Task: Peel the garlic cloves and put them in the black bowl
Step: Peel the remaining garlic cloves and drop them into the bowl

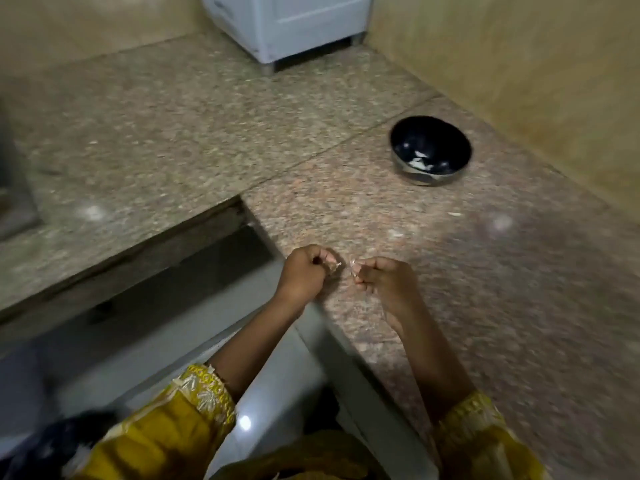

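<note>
My left hand (304, 273) pinches a small garlic clove (334, 268) with papery skin, just above the counter's near corner. A few centimetres to its right, my right hand (388, 282) pinches a thin strip of garlic skin (354, 274) between curled fingers. The black bowl (430, 150) stands on the granite counter (485, 271) at the back right, near the wall. Pale pieces, blurred, lie in its bottom.
A white appliance (287, 26) stands at the back of the counter. Tan tiled walls close the corner behind and to the right. A few pale skin scraps (454, 214) lie on the counter right of my hands. A white glossy surface (270, 393) sits below the counter edge.
</note>
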